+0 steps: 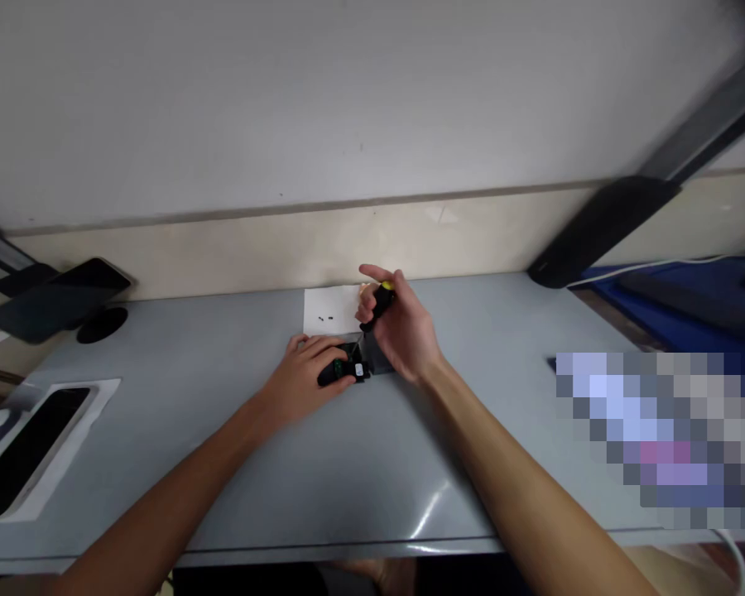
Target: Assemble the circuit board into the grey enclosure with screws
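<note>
At the middle of the frame, the left hand [307, 372] grips a small black thing [341, 372] with a white label. The right hand's fingers hold a black-and-yellow screwdriver [380, 305], well in from the surface's front edge [348, 550].

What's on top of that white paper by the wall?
Small dark pieces lie on the white paper, left of its middle. The right hand, holding a black-and-yellow tool, hides its right end, so I can't tell what's there.

- Dim, even light is cast.
- White glare is reflected near the front edge of the glossy grey counter [254, 513].
- Outer corners are stretched and blurred.
</note>
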Action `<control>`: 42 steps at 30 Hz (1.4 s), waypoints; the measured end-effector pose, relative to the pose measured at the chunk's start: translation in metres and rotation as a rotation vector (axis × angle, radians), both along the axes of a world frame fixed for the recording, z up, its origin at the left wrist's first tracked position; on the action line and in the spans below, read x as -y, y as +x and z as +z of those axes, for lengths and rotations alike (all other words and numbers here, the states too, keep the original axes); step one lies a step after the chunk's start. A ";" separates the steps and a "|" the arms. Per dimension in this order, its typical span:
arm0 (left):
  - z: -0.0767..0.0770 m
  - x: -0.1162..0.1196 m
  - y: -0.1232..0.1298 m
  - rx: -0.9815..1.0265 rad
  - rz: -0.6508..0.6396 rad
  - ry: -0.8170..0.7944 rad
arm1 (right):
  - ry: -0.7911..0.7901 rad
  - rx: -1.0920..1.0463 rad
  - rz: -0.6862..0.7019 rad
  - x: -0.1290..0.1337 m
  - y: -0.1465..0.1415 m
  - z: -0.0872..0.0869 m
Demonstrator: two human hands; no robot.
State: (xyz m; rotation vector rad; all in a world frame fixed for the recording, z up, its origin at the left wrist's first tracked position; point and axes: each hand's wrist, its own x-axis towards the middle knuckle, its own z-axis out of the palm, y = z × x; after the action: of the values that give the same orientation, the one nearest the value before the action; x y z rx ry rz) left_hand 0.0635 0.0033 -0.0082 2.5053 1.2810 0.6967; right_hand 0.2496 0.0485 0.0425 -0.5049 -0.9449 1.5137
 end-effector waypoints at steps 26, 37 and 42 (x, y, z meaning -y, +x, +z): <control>-0.001 -0.001 -0.001 0.016 0.002 -0.002 | 0.057 0.195 -0.192 -0.004 0.002 -0.007; 0.001 -0.001 -0.001 0.041 -0.007 -0.020 | 0.211 0.670 -0.553 -0.001 0.003 -0.010; 0.003 -0.004 0.007 0.053 -0.004 -0.047 | 0.064 0.512 -0.744 -0.012 0.011 -0.010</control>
State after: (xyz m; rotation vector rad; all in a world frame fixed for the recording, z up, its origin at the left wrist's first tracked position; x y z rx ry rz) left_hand 0.0709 0.0073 -0.0053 2.4349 1.2594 0.7188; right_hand 0.2608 0.0603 0.0323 -1.0902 -1.0253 0.6845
